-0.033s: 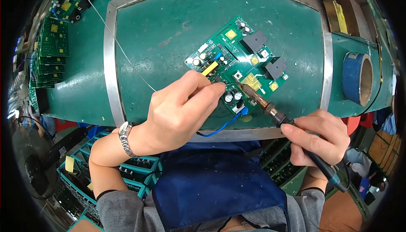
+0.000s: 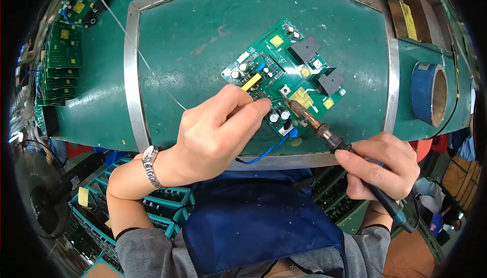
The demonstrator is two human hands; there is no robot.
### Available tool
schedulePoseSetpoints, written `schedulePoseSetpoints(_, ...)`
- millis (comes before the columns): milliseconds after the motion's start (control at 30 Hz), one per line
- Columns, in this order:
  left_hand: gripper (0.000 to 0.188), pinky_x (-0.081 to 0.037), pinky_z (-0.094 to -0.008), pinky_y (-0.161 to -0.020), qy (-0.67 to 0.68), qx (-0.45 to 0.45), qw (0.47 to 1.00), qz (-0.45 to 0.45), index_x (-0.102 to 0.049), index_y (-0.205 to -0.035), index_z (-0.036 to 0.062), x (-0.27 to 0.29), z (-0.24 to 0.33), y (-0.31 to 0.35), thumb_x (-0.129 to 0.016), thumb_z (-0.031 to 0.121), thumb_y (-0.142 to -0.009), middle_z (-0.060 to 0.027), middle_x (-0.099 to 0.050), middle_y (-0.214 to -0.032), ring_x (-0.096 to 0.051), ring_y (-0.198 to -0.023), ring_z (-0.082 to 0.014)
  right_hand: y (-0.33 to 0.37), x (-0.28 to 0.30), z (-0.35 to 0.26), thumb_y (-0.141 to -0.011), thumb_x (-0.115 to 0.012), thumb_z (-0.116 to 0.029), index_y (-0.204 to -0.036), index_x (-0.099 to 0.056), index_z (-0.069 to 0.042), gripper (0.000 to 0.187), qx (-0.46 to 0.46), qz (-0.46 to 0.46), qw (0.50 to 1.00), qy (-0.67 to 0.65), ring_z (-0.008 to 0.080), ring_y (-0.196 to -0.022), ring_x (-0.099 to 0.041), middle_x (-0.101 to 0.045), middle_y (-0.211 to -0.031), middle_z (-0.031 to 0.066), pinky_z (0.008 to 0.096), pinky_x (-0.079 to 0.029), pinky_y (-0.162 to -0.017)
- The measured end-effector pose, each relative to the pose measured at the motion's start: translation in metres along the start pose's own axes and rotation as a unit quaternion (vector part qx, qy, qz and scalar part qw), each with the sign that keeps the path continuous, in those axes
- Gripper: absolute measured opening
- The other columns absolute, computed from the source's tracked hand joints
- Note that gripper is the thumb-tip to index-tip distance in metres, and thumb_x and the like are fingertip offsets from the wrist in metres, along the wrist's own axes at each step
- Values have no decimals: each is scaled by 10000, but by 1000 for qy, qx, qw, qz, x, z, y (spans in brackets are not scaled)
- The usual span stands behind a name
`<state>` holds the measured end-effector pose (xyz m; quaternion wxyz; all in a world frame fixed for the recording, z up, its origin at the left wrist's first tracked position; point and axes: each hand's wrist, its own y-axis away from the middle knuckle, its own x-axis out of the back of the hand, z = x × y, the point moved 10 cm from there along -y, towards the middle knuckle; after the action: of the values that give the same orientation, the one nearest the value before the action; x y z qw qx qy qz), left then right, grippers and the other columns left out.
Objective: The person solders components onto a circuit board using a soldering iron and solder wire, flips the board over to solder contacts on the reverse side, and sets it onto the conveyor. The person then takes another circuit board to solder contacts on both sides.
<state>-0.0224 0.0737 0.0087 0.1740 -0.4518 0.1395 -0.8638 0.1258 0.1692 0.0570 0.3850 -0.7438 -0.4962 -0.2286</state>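
Green bench top point(image 2: 182, 19) with a metal frame set into it, fair bit of stuff around, and a circuit board point(image 2: 286, 78) lying askew inside the frame, between 1 and 2 o'clock from the middle of the view. Clock's centred on the board from now on.

Soldering iron point(image 2: 328, 135) comes in from between 4 and 5, gripped by the handle in the right hand point(image 2: 383, 169). Left hand point(image 2: 215, 131) is at 8, fingers pinched shut, looks like on the thin wire point(image 2: 138, 49) running in from 10, though the fingertips hide the actual hold.

What worries me: that hot end is awfully close to the left fingers, so one slip of either hand could mean a burn. Nothing visible clamps the board either, so a nudge might swivel it and drag the tip off its spot. Snag the wire and it'd tug the left hand too.

Down at 6, the blue wire point(image 2: 261, 157) and two silver-topped capacitors point(image 2: 274, 118) could get scorched if the barrel dips. Can't tell if the tip touches the little square terminal point(image 2: 285, 90) beside it.
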Motion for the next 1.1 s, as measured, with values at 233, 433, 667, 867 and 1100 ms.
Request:
schedulePoseSetpoints(233, 303, -441, -264, -472, -10, -21, 1000, -11, -744, -981, 10, -5, 4, 1, -787, -85, -696, -54, -557, -751, -573, -580, -136, -4, -1, -10, -598, -761, -10, -954, -784, -150, 383, 27, -15, 997, 66, 149, -543, -569, -602, -771, 33, 249, -441, -410)
schedulePoseSetpoints(433, 279, -450, -261, -495, -1, -10, 1000, 3, -746, -967, 13, 0, 4, -1, -792, -75, -706, -58, -562, -763, -581, -604, -142, -3, 3, -3, -565, -754, -11, -934, -789, -165, 401, 18, -25, 998, 47, 152, -550, -572, -599, -774, 38, 250, -459, -421)
schedulePoseSetpoints(667, 307, -501, -261, -584, 18, 66, 998, -5, -732, -1017, 33, 9, -15, -15, -817, -8, -725, -75, -606, -952, -608, -726, -161, 3, 2, -1, -667, -744, -117, -940, -797, -148, 280, 35, -35, 998, 34, 162, -556, -576, -622, -774, 54, 254, -464, -454)
schedulePoseSetpoints(867, 353, -548, -316, -696, 5, 38, 998, -49, -712, -1061, 40, 1, -22, -21, -817, 21, -725, -99, -649, -1049, -657, -897, -224, 6, 3, -1, -749, -750, -214, -937, -801, -133, 210, 42, -20, 999, 27, 169, -551, -573, -636, -754, 63, 257, -436, -467)
schedulePoseSetpoints(1100, 321, -553, -318, -699, -31, 62, 996, -62, -697, -1035, 19, 3, -15, -6, -811, 15, -734, -107, -650, -974, -666, -838, -242, 23, 33, -9, -887, -688, -204, -953, -766, -43, 190, 49, 74, 996, 11, 165, -531, -571, -639, -757, 94, 247, -449, -443)
